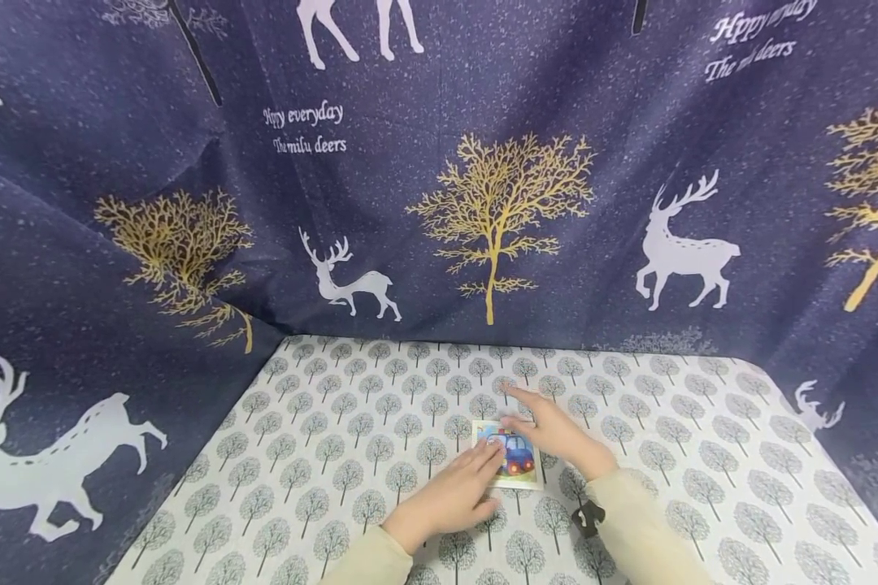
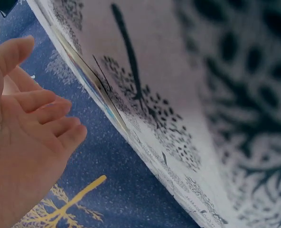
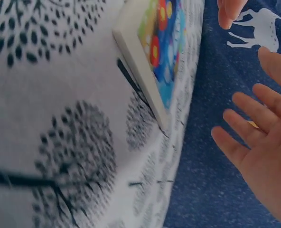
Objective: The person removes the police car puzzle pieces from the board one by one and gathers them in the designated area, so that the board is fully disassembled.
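Note:
A small square picture board (image 1: 519, 457) with a blue car on it and a pale border lies flat on the tablecloth. My left hand (image 1: 457, 491) reaches in from the lower left, fingers extended over the board's left part and hiding some of the picture. From the right, my right hand (image 1: 556, 431) hovers at the board's upper right corner with fingers spread. The right wrist view shows the board's thick cream edge (image 3: 140, 66) and the right palm (image 3: 268, 137) raised, holding nothing. In the left wrist view, the left palm (image 2: 31, 133) is bare too, its fingers slightly bent.
A white tablecloth (image 1: 300, 463) printed with grey trees covers the table. Behind and to the left hangs a dark blue curtain (image 1: 424, 97) with white deer and golden trees. A dark device (image 1: 588, 518) is strapped at the right wrist.

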The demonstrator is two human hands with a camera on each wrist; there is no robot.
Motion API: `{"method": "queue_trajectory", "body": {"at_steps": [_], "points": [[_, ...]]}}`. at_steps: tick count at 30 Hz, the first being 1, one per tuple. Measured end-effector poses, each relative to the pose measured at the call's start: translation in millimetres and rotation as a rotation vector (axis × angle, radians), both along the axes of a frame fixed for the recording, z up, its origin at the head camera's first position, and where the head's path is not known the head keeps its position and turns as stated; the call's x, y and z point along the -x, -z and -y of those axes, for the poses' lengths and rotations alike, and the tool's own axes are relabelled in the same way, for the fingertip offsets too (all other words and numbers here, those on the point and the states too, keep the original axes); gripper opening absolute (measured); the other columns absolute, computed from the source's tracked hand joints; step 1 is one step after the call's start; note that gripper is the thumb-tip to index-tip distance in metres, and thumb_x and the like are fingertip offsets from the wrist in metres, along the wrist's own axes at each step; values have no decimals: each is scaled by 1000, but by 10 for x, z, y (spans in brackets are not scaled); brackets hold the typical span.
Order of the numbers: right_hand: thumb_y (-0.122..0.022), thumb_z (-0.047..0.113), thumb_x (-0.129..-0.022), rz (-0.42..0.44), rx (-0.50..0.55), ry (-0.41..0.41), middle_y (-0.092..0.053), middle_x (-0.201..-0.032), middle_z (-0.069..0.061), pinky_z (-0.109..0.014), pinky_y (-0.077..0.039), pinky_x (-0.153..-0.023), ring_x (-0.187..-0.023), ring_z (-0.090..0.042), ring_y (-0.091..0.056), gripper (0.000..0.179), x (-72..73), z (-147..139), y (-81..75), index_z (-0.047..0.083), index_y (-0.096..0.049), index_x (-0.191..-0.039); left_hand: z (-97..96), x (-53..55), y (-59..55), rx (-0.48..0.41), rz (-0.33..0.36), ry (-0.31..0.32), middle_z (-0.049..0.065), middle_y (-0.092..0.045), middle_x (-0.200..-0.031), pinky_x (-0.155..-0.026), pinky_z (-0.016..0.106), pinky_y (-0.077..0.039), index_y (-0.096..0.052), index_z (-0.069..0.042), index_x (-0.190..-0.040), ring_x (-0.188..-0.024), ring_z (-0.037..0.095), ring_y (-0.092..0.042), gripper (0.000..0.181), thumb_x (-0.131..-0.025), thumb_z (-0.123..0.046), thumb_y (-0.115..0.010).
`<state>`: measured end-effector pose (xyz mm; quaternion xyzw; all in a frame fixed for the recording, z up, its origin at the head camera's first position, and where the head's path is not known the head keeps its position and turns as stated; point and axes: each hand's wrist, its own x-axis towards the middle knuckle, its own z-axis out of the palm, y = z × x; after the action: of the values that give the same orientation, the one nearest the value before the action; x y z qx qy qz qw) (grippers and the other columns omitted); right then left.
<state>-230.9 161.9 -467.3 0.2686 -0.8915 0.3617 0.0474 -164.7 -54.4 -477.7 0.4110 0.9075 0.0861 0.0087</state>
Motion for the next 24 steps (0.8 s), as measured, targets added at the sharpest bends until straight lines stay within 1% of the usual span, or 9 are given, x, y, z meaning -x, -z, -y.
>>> {"method": "queue_trajectory", "body": {"at_steps": [3, 6, 9, 11, 13, 15, 24], "points": [[-63, 24, -93, 58, 17, -27, -49, -140, -20, -55, -39, -104, -127, -40, -47, 54, 29, 33, 67, 0, -47, -139, -2, -9, -1, 31, 25, 17, 16, -26, -156, -114, 42, -28, -32, 1, -148, -142, 32, -27, 70, -95, -39, -56], [-61, 23, -95, 106, 57, -78, -53, -135, -21, -53, -46, -97, -121, -41, -52, 51, 56, 65, 120, -4, -49, -136, -4, -14, -4, 58, 59, 21, 15, -24, -156, -113, 43, -30, -31, 0, -149, -143, 30, -26, 71, -95, -40, -56], [-60, 20, -95, 152, 107, -134, -56, -130, -24, -50, -50, -93, -116, -42, -54, 48, 78, 90, 156, -8, -50, -132, -7, -21, 4, 83, 110, 19, 14, -22, -157, -112, 44, -31, -28, -1, -150, -144, 29, -24, 73, -95, -42, -55], [-61, 16, -94, 181, 132, -157, -57, -126, -26, -49, -50, -93, -113, -43, -56, 46, 91, 105, 172, -10, -51, -130, -11, -22, 12, 98, 136, 25, 13, -21, -158, -112, 44, -31, -27, -2, -150, -144, 28, -23, 74, -95, -44, -54], [-63, 14, -92, 190, 129, -162, -59, -123, -27, -48, -51, -92, -110, -42, -58, 45, 108, 121, 189, -10, -52, -128, -14, -23, 24, 113, 149, 29, 13, -21, -158, -113, 43, -31, -26, -2, -151, -144, 28, -22, 76, -95, -45, -54], [-64, 13, -91, 200, 118, -153, -61, -120, -25, -48, -51, -92, -107, -39, -60, 43, 125, 140, 201, -9, -54, -127, -18, -22, 34, 126, 148, 30, 13, -21, -158, -113, 41, -30, -26, -2, -151, -144, 27, -22, 76, -95, -46, -54], [-71, 13, -85, 262, 68, -76, -66, -116, -16, -47, -53, -89, -101, -32, -64, 41, 168, 183, 233, 1, -62, -123, -26, -30, 27, 168, 126, 30, 12, -24, -157, -115, 35, -27, -31, -2, -149, -144, 27, -23, 74, -94, -45, -55]]}}
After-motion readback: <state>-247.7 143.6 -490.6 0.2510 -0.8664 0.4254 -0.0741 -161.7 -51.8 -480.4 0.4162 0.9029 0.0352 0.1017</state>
